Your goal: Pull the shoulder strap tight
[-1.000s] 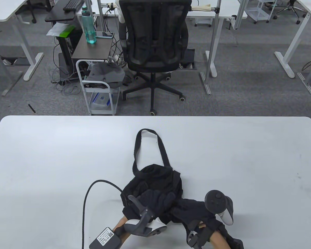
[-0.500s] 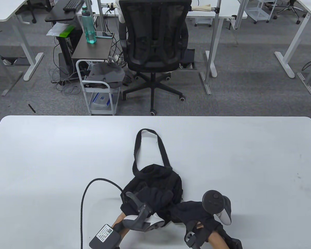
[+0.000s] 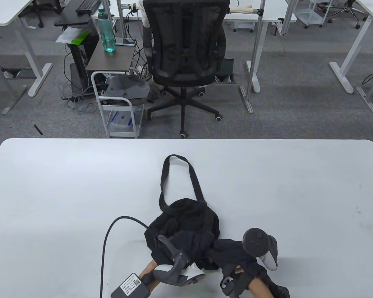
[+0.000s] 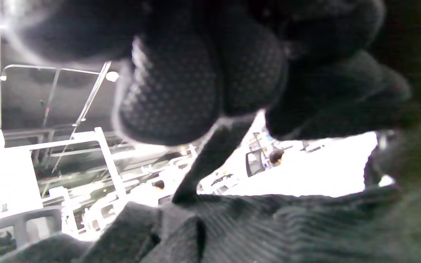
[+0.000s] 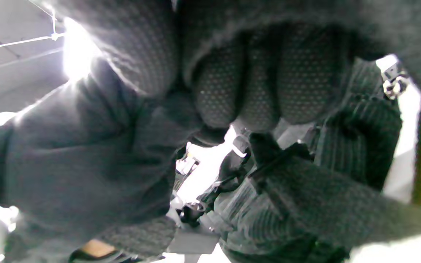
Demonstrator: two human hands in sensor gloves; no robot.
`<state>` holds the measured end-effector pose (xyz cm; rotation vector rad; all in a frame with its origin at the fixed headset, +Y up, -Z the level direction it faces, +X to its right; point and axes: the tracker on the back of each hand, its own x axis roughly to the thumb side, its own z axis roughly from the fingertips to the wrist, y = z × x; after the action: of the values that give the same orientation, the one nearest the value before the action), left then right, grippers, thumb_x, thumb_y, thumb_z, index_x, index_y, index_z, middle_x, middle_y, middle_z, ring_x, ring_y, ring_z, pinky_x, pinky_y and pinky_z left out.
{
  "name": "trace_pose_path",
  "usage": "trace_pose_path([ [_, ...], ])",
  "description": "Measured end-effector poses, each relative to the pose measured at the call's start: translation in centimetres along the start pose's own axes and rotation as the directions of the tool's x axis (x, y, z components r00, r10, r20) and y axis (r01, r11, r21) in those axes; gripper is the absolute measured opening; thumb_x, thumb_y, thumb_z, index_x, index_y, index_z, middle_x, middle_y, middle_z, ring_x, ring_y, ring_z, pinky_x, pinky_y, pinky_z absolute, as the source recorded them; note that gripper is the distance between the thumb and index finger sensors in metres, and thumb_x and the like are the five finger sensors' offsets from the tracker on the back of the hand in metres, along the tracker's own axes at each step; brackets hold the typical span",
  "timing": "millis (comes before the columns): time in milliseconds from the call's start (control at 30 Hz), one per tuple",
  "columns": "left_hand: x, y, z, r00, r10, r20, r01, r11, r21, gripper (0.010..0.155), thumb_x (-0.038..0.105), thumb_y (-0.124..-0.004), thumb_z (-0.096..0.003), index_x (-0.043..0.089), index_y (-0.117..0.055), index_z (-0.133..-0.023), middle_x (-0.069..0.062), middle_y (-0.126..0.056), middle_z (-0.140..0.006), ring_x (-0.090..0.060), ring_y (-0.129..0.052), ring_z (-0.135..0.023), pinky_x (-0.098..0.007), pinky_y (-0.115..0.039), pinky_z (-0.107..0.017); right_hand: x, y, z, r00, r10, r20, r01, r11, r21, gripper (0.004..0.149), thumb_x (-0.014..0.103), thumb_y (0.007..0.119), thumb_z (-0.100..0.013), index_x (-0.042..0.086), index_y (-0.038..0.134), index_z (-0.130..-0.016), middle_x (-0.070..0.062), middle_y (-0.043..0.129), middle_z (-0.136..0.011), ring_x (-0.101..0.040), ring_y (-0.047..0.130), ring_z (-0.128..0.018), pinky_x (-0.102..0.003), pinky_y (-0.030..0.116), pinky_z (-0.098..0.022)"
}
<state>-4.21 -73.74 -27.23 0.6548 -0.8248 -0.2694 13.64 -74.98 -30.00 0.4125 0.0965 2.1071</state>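
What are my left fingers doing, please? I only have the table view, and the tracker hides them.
Observer: In the left wrist view the left fingers are curled on a narrow strap that runs straight down to the bag.
Operator: Thank you. Does the right hand have anything?
Observer: In the right wrist view the right fingers are curled tight over bunched bag fabric.
Operator: Can you see any hardware near them?
Observer: Yes, a small metal clip shows past the ribbed fabric, apart from the fingers.
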Motion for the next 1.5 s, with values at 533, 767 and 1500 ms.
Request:
trace_pose_path([
  [533,-2.2,-1.8,0.2,0.999,0.012,-0.037,-0.013,0.999,-0.033,0.065,0.049,-0.055,-0.0311,0.034,-0.065,-0.094,0.015,-0.106,-0.037,-0.008,-0.109,-0.014,-0.022,-0.089,-0.007,-0.9,-0.6,-0.3,0.998,-0.039,-0.042,0.042,0.996,0.080,0.037,0.033,0.086,-0.042,0.005,0.104,-0.059,-0.016,0.107,-0.059,-0.035,0.103,-0.044,-0.056,0.079,-0.045],
  [767,-2.3,-0.9,0.3,0.998,0.016,-0.064,-0.016,1.000,-0.006,0.065,0.046,-0.059,-0.0322,0.027,-0.067,-0.093,0.015,-0.105,-0.038,-0.008,-0.109,-0.017,-0.022,-0.090,-0.009,-0.8,-1.0,-0.2,0.997,-0.061,-0.046,0.065,0.995,0.081,0.037,0.035,0.087,-0.042,0.007,0.101,-0.063,-0.016,0.103,-0.067,-0.037,0.101,-0.051,-0.057,0.075,-0.048],
  [1500,-2.8,-2.0,0.6,0.999,-0.032,-0.038,0.031,0.999,-0.004,0.065,0.047,-0.054,-0.0314,0.035,-0.061,-0.095,0.014,-0.103,-0.043,-0.011,-0.107,-0.027,-0.026,-0.089,-0.018,-0.2,-0.6,-0.1,0.999,-0.052,-0.011,0.052,0.999,0.009,0.037,0.034,0.085,-0.043,0.006,0.104,-0.059,-0.015,0.107,-0.057,-0.033,0.104,-0.041,-0.055,0.080,-0.044],
])
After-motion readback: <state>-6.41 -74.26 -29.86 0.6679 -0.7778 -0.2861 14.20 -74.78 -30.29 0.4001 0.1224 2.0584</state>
